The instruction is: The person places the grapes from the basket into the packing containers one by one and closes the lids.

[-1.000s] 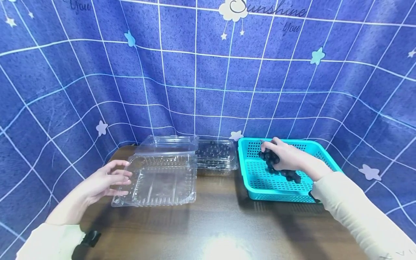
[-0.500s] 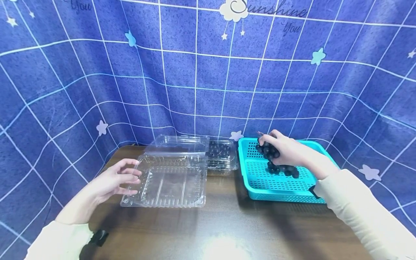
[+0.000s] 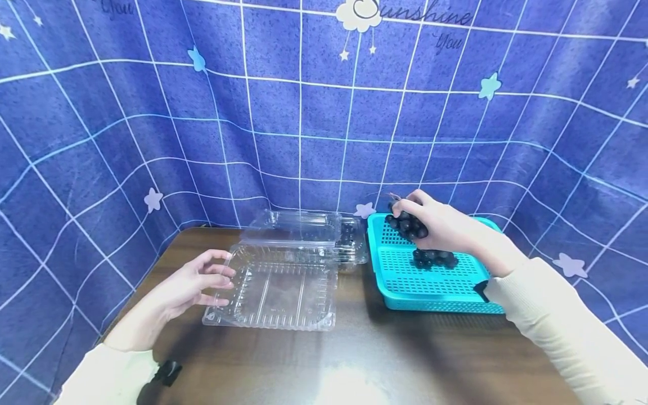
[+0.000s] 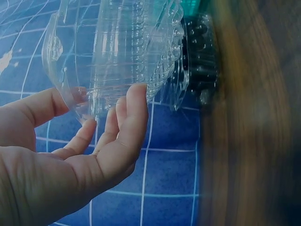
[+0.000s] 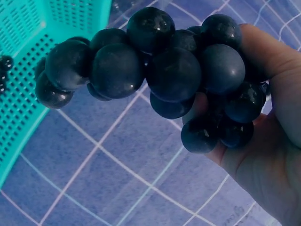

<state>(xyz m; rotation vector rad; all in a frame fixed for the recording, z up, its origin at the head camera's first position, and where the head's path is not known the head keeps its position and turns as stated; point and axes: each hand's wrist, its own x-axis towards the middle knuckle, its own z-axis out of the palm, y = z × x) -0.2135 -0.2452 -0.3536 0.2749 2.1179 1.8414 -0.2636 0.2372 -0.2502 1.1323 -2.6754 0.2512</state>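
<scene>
My left hand grips the left edge of a clear plastic clamshell container, its lid folded back behind. In the left wrist view, thumb and fingers stand on either side of the container's rim. My right hand holds a bunch of dark grapes over the back left of the turquoise basket. Up close in the right wrist view, the grapes hang out past the fingers and thumb. Another dark bunch lies on the basket floor.
A second clear container with dark fruit inside stands behind, between the open container and the basket, partly covered by the lid. Everything rests on a brown wooden table. A blue gridded curtain closes off the back and sides.
My left hand and the open container have moved right, covering more of the filled one. My right hand has raised the grapes up and left, away from the bunch in the basket.
</scene>
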